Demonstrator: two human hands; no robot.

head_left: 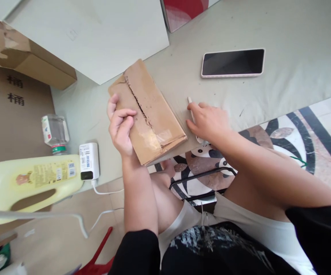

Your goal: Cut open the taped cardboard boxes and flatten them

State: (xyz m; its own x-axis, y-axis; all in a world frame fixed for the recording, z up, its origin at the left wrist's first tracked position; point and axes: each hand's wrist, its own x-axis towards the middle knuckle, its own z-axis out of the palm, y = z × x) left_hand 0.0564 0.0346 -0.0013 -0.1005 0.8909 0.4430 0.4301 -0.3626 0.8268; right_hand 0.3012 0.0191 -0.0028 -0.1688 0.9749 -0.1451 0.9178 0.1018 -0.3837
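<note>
The left hand (121,124) was clamped on the nine-o'clock edge of a cardboard box (156,110), toward ten o'clock from the view's centre. At the box's three o'clock, the right hand (210,120) touched a slim white object (189,100); one could not tell if it gripped. The box looked light, stiff, liable to buckle at its ragged slit (139,103), best held by its long edges.

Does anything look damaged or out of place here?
Yes: the cardboard box at the left hand looks damaged. A ragged, jagged-edged line runs along its upward face, unlike a clean cut.
</note>
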